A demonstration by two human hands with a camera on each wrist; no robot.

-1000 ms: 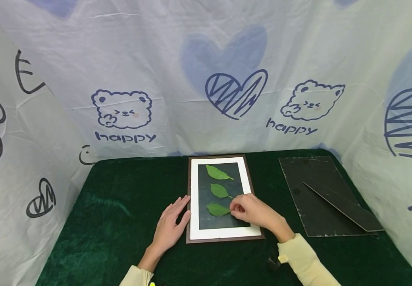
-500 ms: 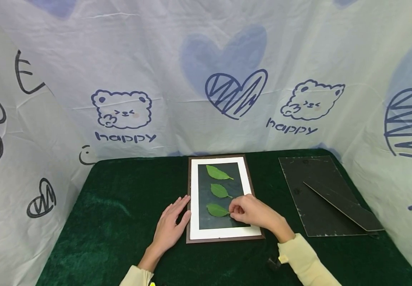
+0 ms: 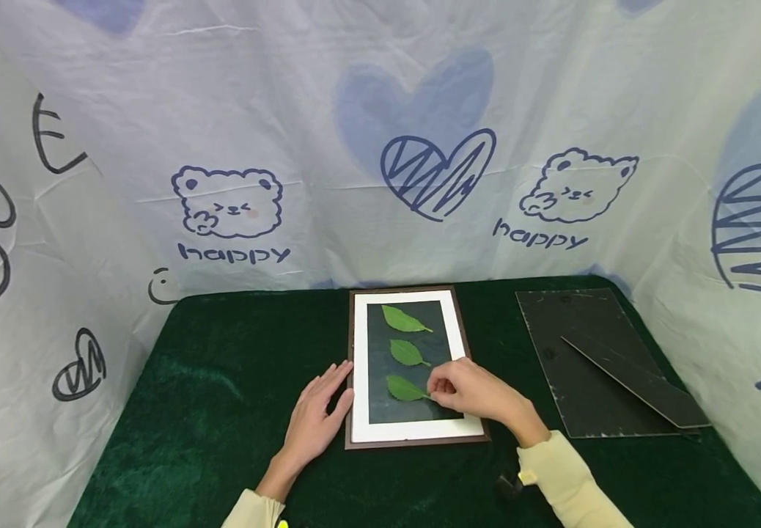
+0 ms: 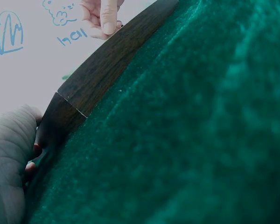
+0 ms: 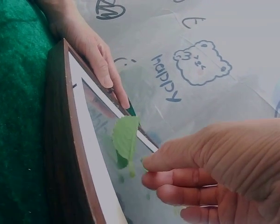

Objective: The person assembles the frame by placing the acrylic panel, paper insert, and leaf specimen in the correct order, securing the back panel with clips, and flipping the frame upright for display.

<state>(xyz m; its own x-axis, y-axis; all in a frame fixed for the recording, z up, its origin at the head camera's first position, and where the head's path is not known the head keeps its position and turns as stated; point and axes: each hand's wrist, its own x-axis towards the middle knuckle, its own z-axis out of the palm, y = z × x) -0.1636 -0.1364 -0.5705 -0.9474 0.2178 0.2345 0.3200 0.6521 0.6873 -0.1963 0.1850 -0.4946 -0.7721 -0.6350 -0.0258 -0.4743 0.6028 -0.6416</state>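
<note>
A picture frame (image 3: pixel 417 441) with a brown wooden rim, white mat and dark middle lies on the green cloth. Three green leaves lie in a column over its dark area: a top leaf (image 3: pixel 403 319), a middle leaf (image 3: pixel 407 353) and a bottom leaf (image 3: pixel 405 389). My right hand (image 3: pixel 469 389) has its thumb and fingertips together at the bottom leaf's stem end, pinching it as far as the head view shows. In the right wrist view a leaf (image 5: pixel 126 140) stands just beyond those fingertips. My left hand (image 3: pixel 317 414) rests with extended fingers against the frame's left side.
Two dark boards lie at the right: a large flat board (image 3: pixel 555 367) and a narrower board (image 3: pixel 638 381) slanting across it. The green cloth (image 3: pixel 235 381) covers the table. A white printed curtain (image 3: pixel 328 220) hangs behind and at both sides.
The bottom leaf has shifted slightly to the right along with my right hand over the last half second. My left hand, the frame and the other two leaves stay in place.
</note>
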